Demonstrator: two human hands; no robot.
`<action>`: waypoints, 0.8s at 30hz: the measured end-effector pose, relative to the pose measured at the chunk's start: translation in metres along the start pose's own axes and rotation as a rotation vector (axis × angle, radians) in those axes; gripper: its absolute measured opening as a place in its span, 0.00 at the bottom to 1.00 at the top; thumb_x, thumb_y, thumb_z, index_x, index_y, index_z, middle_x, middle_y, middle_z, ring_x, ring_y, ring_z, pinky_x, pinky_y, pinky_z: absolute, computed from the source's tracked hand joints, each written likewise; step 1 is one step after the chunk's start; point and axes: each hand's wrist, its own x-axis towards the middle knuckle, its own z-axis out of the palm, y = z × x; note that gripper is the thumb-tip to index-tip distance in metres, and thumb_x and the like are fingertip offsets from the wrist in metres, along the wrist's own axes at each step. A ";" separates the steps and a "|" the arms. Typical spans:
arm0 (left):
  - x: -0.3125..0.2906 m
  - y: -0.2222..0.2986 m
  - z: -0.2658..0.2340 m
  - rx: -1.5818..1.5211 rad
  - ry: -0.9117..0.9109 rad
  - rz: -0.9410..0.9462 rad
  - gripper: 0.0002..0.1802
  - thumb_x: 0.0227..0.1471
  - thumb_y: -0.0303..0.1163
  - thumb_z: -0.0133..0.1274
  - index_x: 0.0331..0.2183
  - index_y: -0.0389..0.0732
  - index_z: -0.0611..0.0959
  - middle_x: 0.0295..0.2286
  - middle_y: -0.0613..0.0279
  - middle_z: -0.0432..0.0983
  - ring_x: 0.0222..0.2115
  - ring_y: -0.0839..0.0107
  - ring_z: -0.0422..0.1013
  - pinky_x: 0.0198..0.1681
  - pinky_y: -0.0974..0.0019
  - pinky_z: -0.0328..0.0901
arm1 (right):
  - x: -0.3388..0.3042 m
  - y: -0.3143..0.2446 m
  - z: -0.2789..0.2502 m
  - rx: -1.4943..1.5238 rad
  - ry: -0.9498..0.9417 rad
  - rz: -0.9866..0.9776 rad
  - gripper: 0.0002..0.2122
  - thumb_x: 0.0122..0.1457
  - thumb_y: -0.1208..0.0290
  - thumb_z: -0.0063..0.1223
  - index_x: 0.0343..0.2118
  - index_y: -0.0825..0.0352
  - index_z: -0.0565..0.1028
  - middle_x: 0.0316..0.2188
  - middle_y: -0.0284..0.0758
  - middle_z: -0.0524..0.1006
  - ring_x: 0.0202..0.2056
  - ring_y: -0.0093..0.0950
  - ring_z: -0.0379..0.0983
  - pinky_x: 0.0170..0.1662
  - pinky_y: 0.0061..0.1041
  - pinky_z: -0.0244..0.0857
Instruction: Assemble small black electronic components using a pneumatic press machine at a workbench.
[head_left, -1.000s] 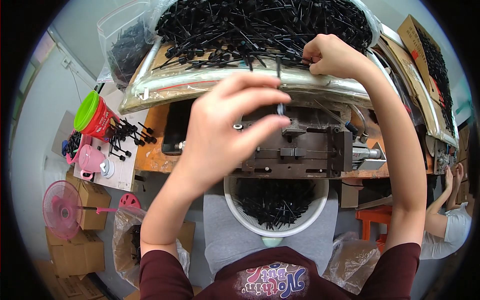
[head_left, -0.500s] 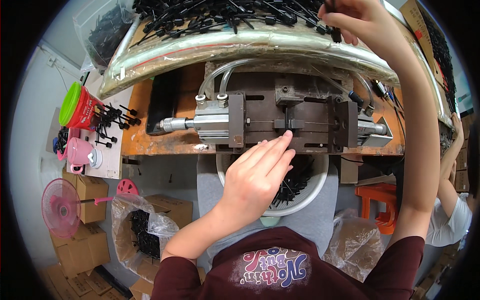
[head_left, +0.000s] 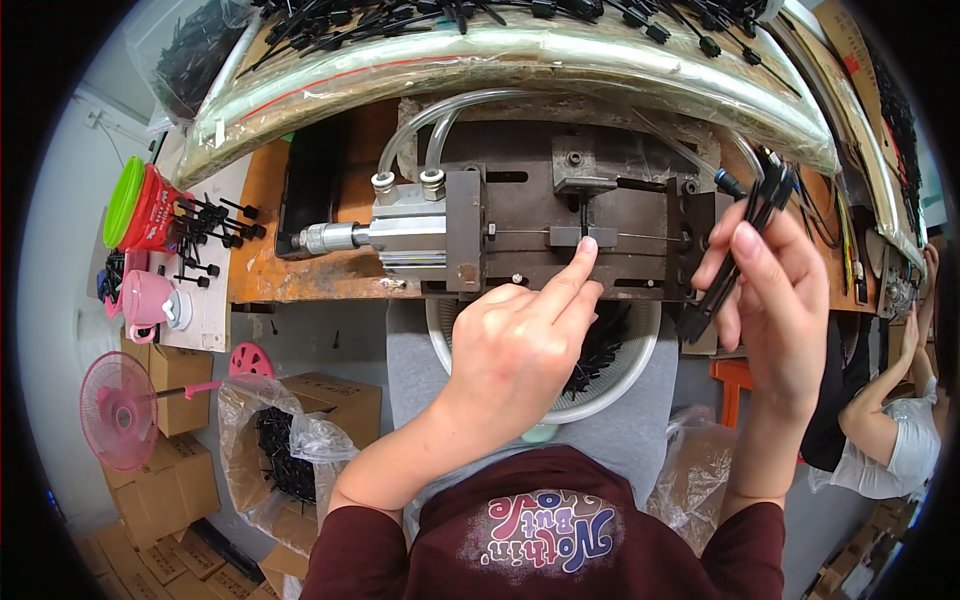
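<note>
My left hand [head_left: 520, 345] reaches over the front of a dark metal fixture [head_left: 525, 215], its index finger stretched out. That fingertip touches the near end of a thin black rod-like part [head_left: 584, 212], which lies across the small central block. Nothing is gripped by this hand. To the right, my right hand [head_left: 785, 300] is closed on a small bundle of black plastic parts [head_left: 735, 255] with thin stems, held up in front of the fixture's right end. Below the fixture, a white basket [head_left: 640, 375] with more black parts rests between my legs.
Air cylinders with clear hoses [head_left: 410, 130] flank the fixture. Behind it, a plastic-wrapped shelf edge [head_left: 500, 60] bears many black parts. At left are a red bucket [head_left: 150, 215], a pink mug [head_left: 148, 300], a pink fan [head_left: 120, 410] and cartons. Another person [head_left: 890, 430] sits at far right.
My right hand has come down and toward me from the pile on the shelf, with black parts in its fingers. My left hand stays at the fixture, its index finger more singled out.
</note>
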 end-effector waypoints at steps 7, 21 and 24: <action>0.002 0.001 -0.009 -0.147 -0.035 -0.041 0.18 0.38 0.27 0.66 0.36 0.39 0.84 0.42 0.59 0.80 0.23 0.73 0.76 0.27 0.71 0.69 | -0.017 0.035 0.007 0.144 0.055 0.063 0.09 0.63 0.71 0.52 0.37 0.73 0.73 0.26 0.41 0.79 0.13 0.18 0.68 0.16 0.13 0.58; -0.016 0.020 -0.031 -0.513 -0.010 0.014 0.20 0.34 0.25 0.69 0.36 0.35 0.85 0.37 0.57 0.78 0.33 0.65 0.77 0.32 0.67 0.73 | -0.029 0.051 0.024 0.220 -0.064 0.150 0.09 0.63 0.72 0.51 0.37 0.75 0.75 0.28 0.39 0.79 0.17 0.18 0.70 0.20 0.15 0.63; -0.015 0.017 -0.030 -0.406 0.012 0.032 0.18 0.35 0.25 0.69 0.34 0.35 0.85 0.40 0.54 0.78 0.33 0.65 0.77 0.32 0.68 0.73 | -0.035 0.056 0.026 0.104 0.116 -0.042 0.09 0.64 0.73 0.49 0.37 0.76 0.75 0.28 0.40 0.79 0.18 0.18 0.70 0.21 0.15 0.63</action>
